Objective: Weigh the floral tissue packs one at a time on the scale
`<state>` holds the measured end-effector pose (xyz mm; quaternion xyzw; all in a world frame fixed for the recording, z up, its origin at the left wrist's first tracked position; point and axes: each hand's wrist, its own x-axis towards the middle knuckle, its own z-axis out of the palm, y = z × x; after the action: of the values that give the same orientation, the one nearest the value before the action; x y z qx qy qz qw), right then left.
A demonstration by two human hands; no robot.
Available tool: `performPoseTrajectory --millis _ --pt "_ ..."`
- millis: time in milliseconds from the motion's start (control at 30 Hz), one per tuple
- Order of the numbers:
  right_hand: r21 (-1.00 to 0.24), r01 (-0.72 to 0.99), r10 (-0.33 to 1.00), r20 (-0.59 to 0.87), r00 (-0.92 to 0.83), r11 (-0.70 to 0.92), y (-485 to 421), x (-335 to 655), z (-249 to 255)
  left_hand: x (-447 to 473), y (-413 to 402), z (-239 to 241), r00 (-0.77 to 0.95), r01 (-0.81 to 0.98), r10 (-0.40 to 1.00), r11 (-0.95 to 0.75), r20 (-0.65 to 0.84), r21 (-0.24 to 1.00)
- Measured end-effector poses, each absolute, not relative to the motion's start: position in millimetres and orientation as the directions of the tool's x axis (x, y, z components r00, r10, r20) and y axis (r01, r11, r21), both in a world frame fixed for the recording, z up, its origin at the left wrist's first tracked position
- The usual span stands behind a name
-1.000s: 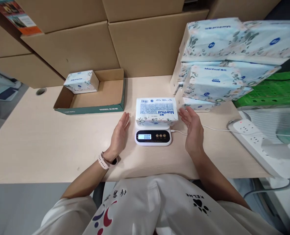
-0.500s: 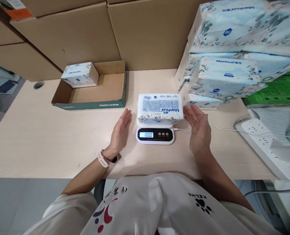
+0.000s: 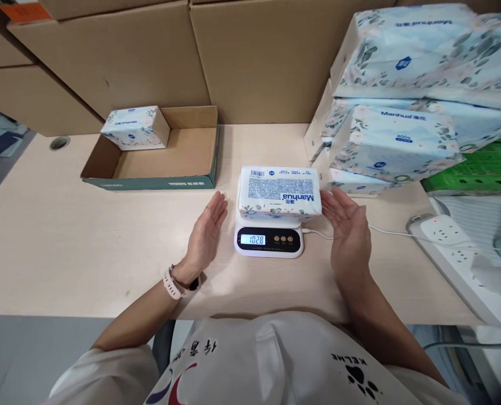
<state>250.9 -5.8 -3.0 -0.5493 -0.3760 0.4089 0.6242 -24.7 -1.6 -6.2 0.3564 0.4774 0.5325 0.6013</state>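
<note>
A Manhua tissue pack (image 3: pixel 279 193) lies flat on the white kitchen scale (image 3: pixel 269 242), its printed side up and its lettering upside down to me. The scale's lit display appears to read 102.8. My left hand (image 3: pixel 204 239) rests on the table to the left of the scale, fingers stretched out, apart from the pack. On the other side, my right hand (image 3: pixel 348 230) is open with the palm turned toward the pack. Its fingertips are at the pack's right end; whether they touch it I cannot tell.
A shallow cardboard box (image 3: pixel 149 183) at the back left holds one tissue pack (image 3: pixel 135 128). More tissue packs (image 3: pixel 396 138) are stacked at the right by a green crate (image 3: pixel 472 169). A power strip (image 3: pixel 457 253) lies at the right edge. Large cartons (image 3: pixel 259 62) wall the back.
The scale reading has gone from about 100.0 to about 102.8. The view has shifted slightly. Both hands keep nearly the same open pose beside the scale.
</note>
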Motion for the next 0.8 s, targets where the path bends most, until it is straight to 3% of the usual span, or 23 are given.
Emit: performPoseTrajectory --millis 800 --pt "-0.996 -0.079 0.937 0.003 0.348 0.032 -6.5 249.7 -1.5 -27.4 0.9 -9.2 -0.037 -0.323 0.98 0.175 -0.197 0.93"
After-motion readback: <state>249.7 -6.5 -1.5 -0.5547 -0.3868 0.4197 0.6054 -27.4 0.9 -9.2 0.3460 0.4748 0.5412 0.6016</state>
